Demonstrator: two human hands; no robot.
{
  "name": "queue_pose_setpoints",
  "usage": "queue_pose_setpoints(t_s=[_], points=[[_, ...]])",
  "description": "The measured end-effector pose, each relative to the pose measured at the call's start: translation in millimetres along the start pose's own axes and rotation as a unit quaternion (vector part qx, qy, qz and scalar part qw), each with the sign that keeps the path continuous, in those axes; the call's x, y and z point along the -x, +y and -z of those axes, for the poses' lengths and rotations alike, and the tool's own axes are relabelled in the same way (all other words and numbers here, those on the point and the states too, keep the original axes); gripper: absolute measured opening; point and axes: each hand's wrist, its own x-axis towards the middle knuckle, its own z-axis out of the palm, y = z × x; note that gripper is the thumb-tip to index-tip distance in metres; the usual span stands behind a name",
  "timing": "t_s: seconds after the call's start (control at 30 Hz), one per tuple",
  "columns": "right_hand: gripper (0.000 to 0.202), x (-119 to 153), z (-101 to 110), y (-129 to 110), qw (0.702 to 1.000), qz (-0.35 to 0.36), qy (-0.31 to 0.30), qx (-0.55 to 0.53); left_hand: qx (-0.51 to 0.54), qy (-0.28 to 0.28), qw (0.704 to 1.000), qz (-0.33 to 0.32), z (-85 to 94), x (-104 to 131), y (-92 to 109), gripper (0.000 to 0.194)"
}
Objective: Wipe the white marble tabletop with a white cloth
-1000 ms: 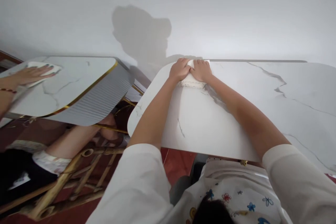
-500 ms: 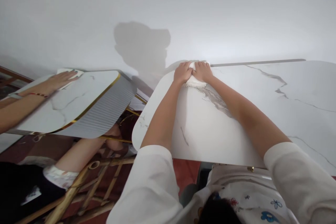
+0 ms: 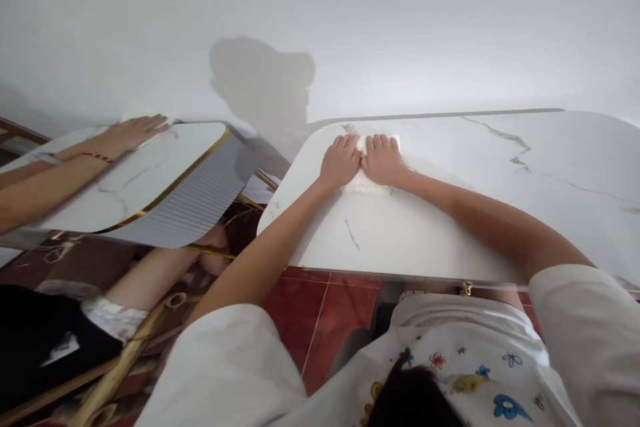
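Note:
A folded white cloth (image 3: 369, 183) lies on a white marble-patterned tabletop (image 3: 430, 243), a little in from its far edge. My left hand (image 3: 341, 161) grips the left part of the cloth, pressing it down with bent fingers. Beside it, thumbs touching, my right hand (image 3: 384, 160) holds the right part the same way. The palms and the cloth's middle are hidden under the hands.
A white wall (image 3: 425, 27) stands behind the tabletop. At left, a co-worker's hand (image 3: 135, 132) rests on a pale cloth on another cabinet top (image 3: 150, 177) with gold trim. Bamboo furniture (image 3: 130, 360) and red floor tiles (image 3: 300, 307) lie below. A brass knob (image 3: 467, 288) juts from the front.
Both my hands have drawn the cloth back from the far edge toward me, and my elbows have spread outward. The co-worker's hand has slid a little to the right.

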Motion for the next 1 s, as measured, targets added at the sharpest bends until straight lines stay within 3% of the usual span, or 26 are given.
queue_pose_setpoints(t_s=[0.33,0.53,0.77,1.0], points=[[0.059,86.2,16.3,-52.7,0.999,0.024,-0.014,-0.022,-0.001,-0.020,0.999,0.044,45.5,106.0,42.3,0.054],[0.061,120.3,28.2,-52.3,0.996,0.067,-0.036,-0.045,0.016,-0.016,0.994,0.108,55.9,142.1,77.0,0.054],[0.058,149.1,42.9,-18.3,0.996,0.073,-0.038,-0.036,0.022,-0.028,0.991,0.132,55.5,139.0,129.5,0.053],[0.048,121.2,41.1,11.4,0.998,0.059,-0.014,-0.007,0.017,-0.069,0.989,0.131,52.4,90.9,135.1,0.053]])
